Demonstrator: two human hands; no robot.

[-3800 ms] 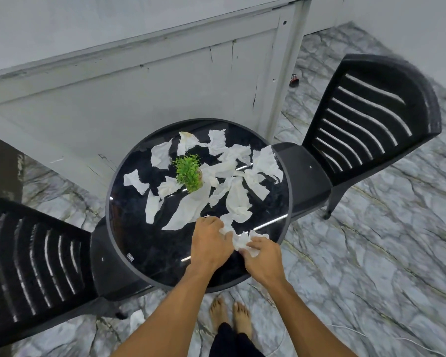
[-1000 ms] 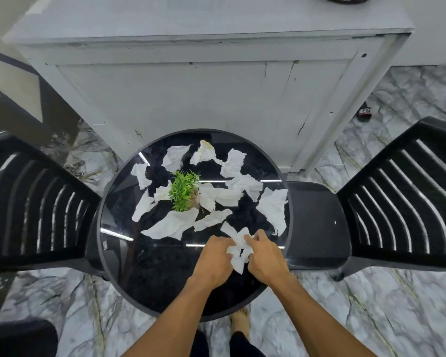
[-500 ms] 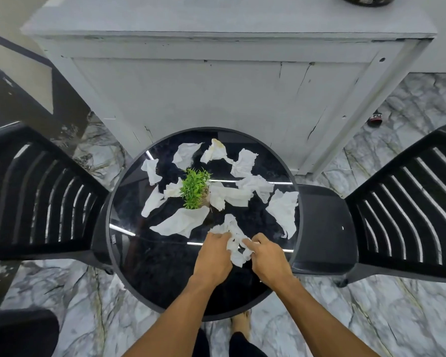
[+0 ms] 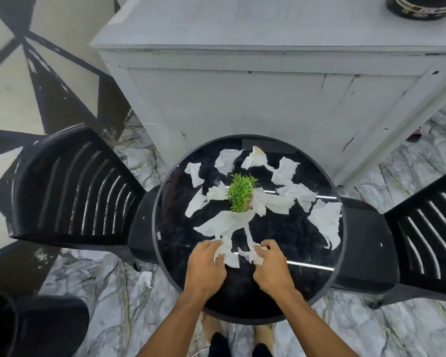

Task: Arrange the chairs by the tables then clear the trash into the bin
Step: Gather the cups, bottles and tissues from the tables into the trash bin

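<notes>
A round black glass table [image 4: 180,276] carries several torn white tissue pieces [image 4: 325,222] scattered around a small green plant [image 4: 241,193]. My left hand [image 4: 207,269] grips a crumpled tissue [image 4: 225,253] at the table's near side. My right hand [image 4: 269,266] grips a bunch of tissue scraps [image 4: 252,255] just beside it. A long tissue piece [image 4: 222,224] stretches from the plant toward my hands. Two black slatted plastic chairs stand tucked at the table, one on the left [image 4: 72,186] and one on the right [image 4: 428,228].
A grey cabinet [image 4: 255,81] stands right behind the table, with a dark round container [image 4: 420,6] on its top at the far right. One tissue scrap [image 4: 144,278] lies on the marble floor left of the table. A dark object [image 4: 23,328] sits at the lower left corner.
My hands have moved slightly apart and the left hand has taken hold of another tissue near the long piece. The view has shifted, so the table sits further right in the frame.
</notes>
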